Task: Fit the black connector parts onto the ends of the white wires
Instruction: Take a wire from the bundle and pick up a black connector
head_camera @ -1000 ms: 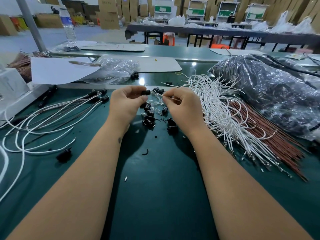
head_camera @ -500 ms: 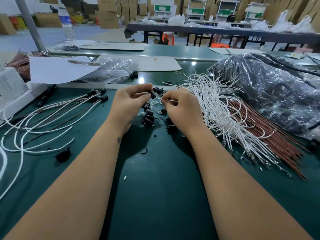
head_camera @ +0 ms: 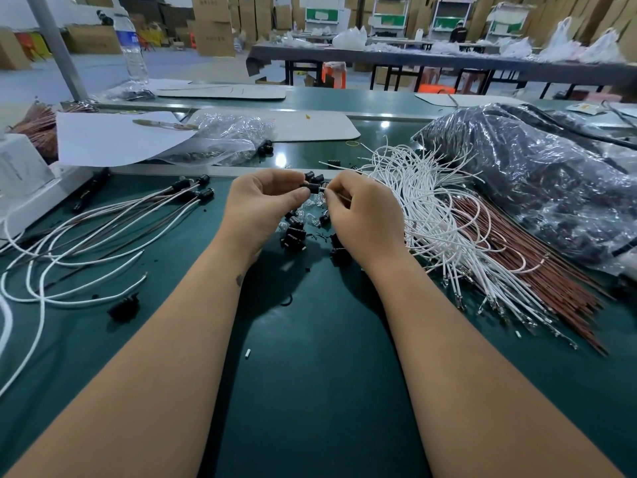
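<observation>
Dark green flat bench [head_camera: 317, 391] is seen carrying everything. Large crinkled black-and-clear plastic bag [head_camera: 537, 181] is lying far right; beside it a big fanned bundle of thin white wires [head_camera: 434, 215] is spread over reddish-brown wires [head_camera: 537, 270], terminal ends toward the near right. At left, finished white and brown wires with black caps [head_camera: 193, 191] are laid out. Loose pile of small black connector parts [head_camera: 294, 236], mixed with clear bulbs, is sitting between the wrists. Left hand [head_camera: 258, 208] is closed in a narrow pinch on one small black cylindrical connector [head_camera: 312, 186], raised above the pile. Right hand [head_camera: 365, 219] is pinched on a single white wire end [head_camera: 324, 189], with the wire trailing right toward the bundle. Key relation: wire tip lies just right of the connector, touching or nearly so; contact cannot be resolved. Connector long axis runs roughly left-right, in line with the wire. Insertion is judged under way, needing a straight axial push rightward-to-leftward by the right-hand grip.
</observation>
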